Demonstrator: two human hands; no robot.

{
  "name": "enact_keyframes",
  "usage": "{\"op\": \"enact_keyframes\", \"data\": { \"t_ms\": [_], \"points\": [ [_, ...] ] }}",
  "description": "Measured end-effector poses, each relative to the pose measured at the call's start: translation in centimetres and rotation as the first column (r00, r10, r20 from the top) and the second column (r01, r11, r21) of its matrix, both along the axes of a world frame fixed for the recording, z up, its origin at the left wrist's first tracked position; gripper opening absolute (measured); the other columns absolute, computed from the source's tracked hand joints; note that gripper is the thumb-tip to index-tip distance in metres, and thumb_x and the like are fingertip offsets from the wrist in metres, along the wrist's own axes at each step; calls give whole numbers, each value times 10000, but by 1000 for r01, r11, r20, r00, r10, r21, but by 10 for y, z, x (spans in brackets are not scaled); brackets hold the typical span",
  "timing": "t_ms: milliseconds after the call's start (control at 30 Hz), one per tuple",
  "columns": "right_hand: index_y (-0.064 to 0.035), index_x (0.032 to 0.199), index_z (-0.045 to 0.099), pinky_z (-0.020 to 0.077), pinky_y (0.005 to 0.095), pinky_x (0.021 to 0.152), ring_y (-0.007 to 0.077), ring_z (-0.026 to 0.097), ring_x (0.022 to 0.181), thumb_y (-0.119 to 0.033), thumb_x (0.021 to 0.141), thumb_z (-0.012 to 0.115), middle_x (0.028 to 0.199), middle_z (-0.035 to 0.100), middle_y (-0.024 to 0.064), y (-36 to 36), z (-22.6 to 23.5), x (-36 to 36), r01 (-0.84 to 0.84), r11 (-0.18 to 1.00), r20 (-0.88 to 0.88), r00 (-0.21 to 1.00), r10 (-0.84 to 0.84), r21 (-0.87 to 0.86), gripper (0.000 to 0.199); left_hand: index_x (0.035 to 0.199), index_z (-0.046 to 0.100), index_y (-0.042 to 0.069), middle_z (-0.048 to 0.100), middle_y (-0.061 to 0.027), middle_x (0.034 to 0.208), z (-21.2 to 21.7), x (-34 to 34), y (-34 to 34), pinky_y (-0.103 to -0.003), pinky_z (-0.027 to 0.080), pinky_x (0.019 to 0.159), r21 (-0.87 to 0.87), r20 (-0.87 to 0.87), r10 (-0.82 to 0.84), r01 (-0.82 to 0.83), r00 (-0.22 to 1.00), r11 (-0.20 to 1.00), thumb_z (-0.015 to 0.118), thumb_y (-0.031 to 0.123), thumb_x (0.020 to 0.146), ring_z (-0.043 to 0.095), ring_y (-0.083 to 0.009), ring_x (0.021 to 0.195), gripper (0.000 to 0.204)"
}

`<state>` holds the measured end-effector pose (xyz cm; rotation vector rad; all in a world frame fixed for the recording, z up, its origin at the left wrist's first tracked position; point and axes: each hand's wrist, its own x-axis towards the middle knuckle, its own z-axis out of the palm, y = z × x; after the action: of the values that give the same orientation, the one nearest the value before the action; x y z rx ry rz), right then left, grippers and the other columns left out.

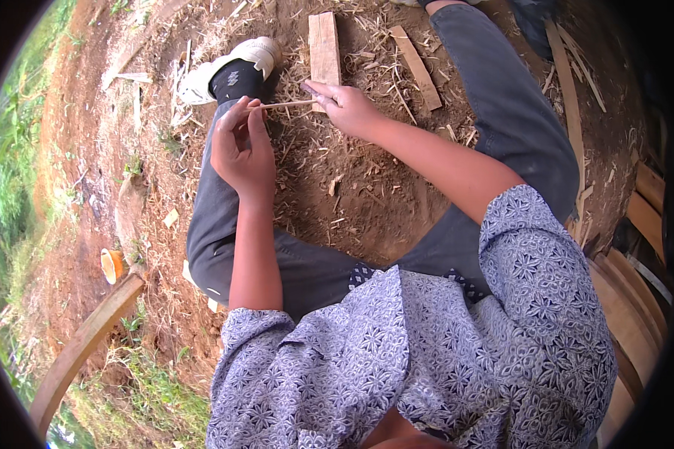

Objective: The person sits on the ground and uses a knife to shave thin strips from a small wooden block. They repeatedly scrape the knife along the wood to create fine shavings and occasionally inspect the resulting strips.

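A thin, pale wooden stick [286, 104] runs almost level between my two hands above the ground. My left hand [241, 150] pinches its left end between thumb and fingertips. At the other end, the fingers of my right hand [348, 111] close around the stick, their tips looking dark. Whether something else is tucked in that hand is hidden. Just beyond my right hand, a flat wooden block [324, 49] lies on the dirt, its near end partly behind the hand and stick.
Wood shavings litter the soil between my spread legs. A narrow wood strip [416, 69] lies right of the block. Long planks [565, 112] lie by my right leg, with stacked boards [629, 299] lower right. An orange container [112, 266] and a wooden beam [90, 337] are at left.
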<state>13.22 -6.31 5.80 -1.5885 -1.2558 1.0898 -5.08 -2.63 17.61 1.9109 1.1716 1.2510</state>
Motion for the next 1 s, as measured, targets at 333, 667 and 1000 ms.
{"op": "enact_keyframes", "data": {
  "t_ms": [333, 667, 1000],
  "points": [
    [-139, 1469, 601, 566, 364, 767, 238, 708, 814, -184, 1046, 525, 1224, 751, 149, -1, 61, 46, 223, 934, 20, 971, -237, 281, 432, 1006, 628, -34, 727, -106, 973, 18, 7, -7, -247, 566, 776, -127, 27, -38, 41, 999, 991, 704, 7, 987, 725, -122, 887, 88],
    [-160, 1470, 589, 568, 404, 970, 286, 719, 1111, -159, 1042, 483, 1402, 651, 149, -3, 69, 1, 96, 990, -101, 991, -86, 101, 440, 965, 587, -16, 717, -105, 988, 32, 27, -13, -252, 575, 776, -159, -1, 6, -6, 1000, 987, 685, 11, 1001, 723, -125, 864, 107],
    [-154, 1454, 598, 515, 434, 1074, 320, 643, 1253, -80, 960, 455, 1447, 623, 109, -14, 52, -34, 4, 985, -66, 998, 8, 175, 520, 1016, 501, 4, 676, -142, 1003, 17, 15, -27, -289, 635, 817, -169, 62, 116, -104, 991, 980, 647, 21, 1025, 724, -166, 871, 148]
  ]
}}
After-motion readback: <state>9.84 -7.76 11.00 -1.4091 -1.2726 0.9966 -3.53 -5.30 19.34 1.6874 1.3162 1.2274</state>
